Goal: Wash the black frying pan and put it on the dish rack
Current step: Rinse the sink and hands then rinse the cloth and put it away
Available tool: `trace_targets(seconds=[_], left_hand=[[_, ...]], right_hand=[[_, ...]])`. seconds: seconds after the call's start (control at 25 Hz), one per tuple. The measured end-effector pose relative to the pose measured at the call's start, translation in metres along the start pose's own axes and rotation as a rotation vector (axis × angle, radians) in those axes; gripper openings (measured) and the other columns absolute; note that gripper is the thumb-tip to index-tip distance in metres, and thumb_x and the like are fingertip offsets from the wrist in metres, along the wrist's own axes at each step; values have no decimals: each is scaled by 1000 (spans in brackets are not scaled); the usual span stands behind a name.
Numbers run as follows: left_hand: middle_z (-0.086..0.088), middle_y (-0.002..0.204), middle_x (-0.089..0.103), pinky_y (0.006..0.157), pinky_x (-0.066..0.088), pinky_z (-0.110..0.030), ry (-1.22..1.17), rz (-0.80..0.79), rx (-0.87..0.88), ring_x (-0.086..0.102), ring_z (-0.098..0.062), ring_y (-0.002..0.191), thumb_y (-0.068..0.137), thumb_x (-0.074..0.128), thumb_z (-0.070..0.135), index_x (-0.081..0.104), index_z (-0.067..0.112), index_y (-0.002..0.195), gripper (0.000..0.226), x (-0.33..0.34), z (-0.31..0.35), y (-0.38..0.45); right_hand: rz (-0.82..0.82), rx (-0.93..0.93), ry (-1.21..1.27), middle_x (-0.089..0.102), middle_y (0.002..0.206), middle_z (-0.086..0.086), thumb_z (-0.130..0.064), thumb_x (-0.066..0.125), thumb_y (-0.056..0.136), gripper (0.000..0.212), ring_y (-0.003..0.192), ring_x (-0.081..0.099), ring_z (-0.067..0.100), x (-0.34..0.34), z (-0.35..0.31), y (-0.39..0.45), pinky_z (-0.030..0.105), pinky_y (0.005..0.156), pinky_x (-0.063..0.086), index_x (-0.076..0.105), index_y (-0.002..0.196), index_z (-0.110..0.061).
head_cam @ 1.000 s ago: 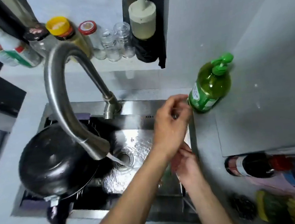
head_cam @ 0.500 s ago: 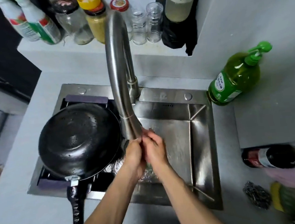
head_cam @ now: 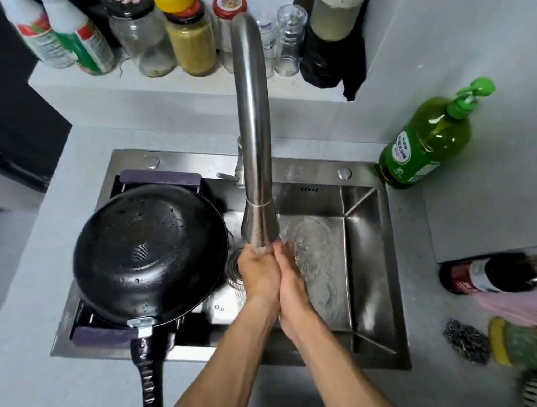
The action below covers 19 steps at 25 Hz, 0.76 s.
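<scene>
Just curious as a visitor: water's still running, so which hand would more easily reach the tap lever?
Probably the left hand. The lever sticks out on the left of the tap, nearer that hand than the right hand.

A green soap bottle (head_cam: pixel 424 144) with a pump top is stood on the tabletop (head_cam: pixel 458 310) at the sink's (head_cam: pixel 369 279) far right corner. A steel faucet (head_cam: pixel 253 133) is arched over the basin, and water is seen running from its spout. On the ledge (head_cam: pixel 160 92) behind, jars and bottles are lined up, among them a yellow-capped jar (head_cam: pixel 189 31) and a red-lidded jar (head_cam: pixel 229 8). Near the right edge, a dark bottle (head_cam: pixel 494 273) is laid on its side, with a steel scourer (head_cam: pixel 466 340) and coloured sponges (head_cam: pixel 533 349) placed just in front of it.
</scene>
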<state>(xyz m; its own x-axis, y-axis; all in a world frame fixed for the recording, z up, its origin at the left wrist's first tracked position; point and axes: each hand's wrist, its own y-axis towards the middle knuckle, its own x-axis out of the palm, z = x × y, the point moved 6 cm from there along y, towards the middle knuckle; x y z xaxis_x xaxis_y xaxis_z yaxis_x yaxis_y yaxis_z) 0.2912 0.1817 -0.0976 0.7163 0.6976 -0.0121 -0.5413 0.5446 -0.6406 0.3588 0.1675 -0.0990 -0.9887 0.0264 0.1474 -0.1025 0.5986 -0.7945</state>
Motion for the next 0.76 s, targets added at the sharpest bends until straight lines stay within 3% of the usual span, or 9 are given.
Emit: trace_targets(seconds=[0.08,0.16,0.24,0.32,0.4,0.44,0.52,0.6,0.76], left_hand=[[-9,68,68,55,50,-30,110,56,54,64,-22,61,83,66,15,67,5,81,10,-2,12,-3],[-3,55,58,48,41,-27,105,81,80,52,-17,49,78,64,6,61,12,68,12,-6,26,-4],[1,52,56,48,42,-31,123,3,98,51,-18,51,77,61,17,58,14,62,16,-4,31,-9],[1,65,62,63,48,-38,442,-167,244,57,-18,67,84,48,31,58,18,63,26,3,27,-14],[0,90,59,81,45,-39,871,-280,430,53,-19,88,95,34,33,58,24,77,31,9,16,-15],[0,96,58,85,45,-35,902,-300,472,53,-18,93,100,33,29,58,19,86,31,7,14,-13],[-1,83,65,67,47,-21,750,-244,486,62,-18,80,100,39,17,60,11,82,28,1,22,-13],[3,67,65,51,41,-14,501,-146,320,62,-12,63,95,45,10,63,8,75,27,-7,24,-9],[4,60,59,53,44,-23,-35,-78,-114,56,-8,54,93,50,15,60,13,72,23,-11,8,-22]], right_hand=[[28,51,66,71,124,2,-58,54,95,45,113,66,20,-4,-9,0,42,104,49,70,119,-25],[15,240,141,75,107,15,-55,55,94,50,97,70,27,-3,-15,-1,41,94,55,74,102,-10],[-1,276,196,74,97,19,-52,50,97,50,90,68,30,3,-24,3,40,85,56,73,98,-6],[77,222,126,71,91,17,-36,45,102,39,89,68,30,1,-30,3,40,81,57,69,91,-7],[119,182,74,69,96,23,-22,39,106,37,92,68,30,-1,-30,-5,41,89,57,66,92,0],[177,213,75,65,97,26,-16,38,106,36,93,66,28,-1,-28,-9,37,90,56,63,94,6],[149,129,-13,59,87,15,-14,41,105,27,82,61,23,3,-25,-7,31,75,55,60,92,-1],[24,31,-56,59,81,7,-19,49,102,19,74,59,22,12,-28,-1,37,71,51,57,85,-14],[69,-193,-338,66,80,6,-17,57,95,15,75,62,22,12,-44,-1,32,73,51,61,82,-12]])
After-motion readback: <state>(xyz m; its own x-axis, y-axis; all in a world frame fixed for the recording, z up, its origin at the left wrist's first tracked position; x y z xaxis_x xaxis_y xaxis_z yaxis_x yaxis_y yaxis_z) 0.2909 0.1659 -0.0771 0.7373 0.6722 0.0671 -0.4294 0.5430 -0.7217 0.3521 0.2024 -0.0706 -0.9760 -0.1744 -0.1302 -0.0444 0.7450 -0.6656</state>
